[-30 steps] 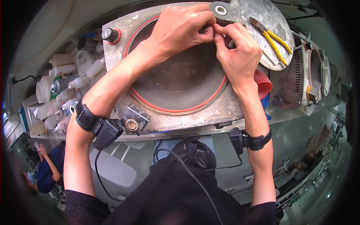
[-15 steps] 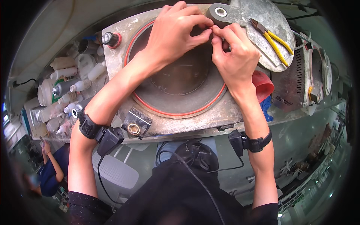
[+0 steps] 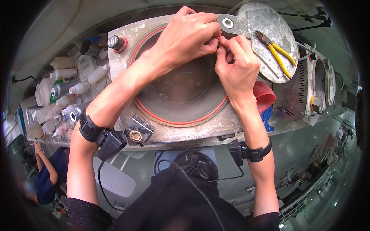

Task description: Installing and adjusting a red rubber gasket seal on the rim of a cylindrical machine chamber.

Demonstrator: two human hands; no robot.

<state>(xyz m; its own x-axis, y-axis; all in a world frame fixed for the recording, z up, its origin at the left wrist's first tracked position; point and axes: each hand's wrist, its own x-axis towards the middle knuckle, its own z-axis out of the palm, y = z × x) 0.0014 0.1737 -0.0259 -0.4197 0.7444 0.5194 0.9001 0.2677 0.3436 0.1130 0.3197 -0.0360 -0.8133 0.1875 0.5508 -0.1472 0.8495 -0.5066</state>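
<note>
My left hand [image 3: 192, 36] and my right hand [image 3: 239, 63] meet fingertip to fingertip over the far rim of a round metal chamber. Both are closed in a pinch; what lies between the fingers is too small to make out. An orange sealing ring [image 3: 180, 123] runs round the chamber's mouth, and its bowl [image 3: 185, 86] is grey and dusty. Just beyond my fingers is a grey hinge arm with a bolt [image 3: 228, 23], joined to the swung-aside round lid [image 3: 266, 17]. Pliers with yellow handles [image 3: 278, 61] rest on that lid, right of my right hand.
Many bottles [image 3: 79, 88] crowd the bench at left. A black knob [image 3: 115, 43] stands at the far left corner, a brass-coloured knob [image 3: 135, 135] at the near one. A red cup [image 3: 265, 96], blue cloth [image 3: 266, 119] and second machine [image 3: 298, 90] lie right. Another person [image 3: 54, 171] is at lower left.
The whole view has shifted slightly. My left hand has turned a little and its fingers are curled more tightly. Both hands still pinch together at the far rim.
</note>
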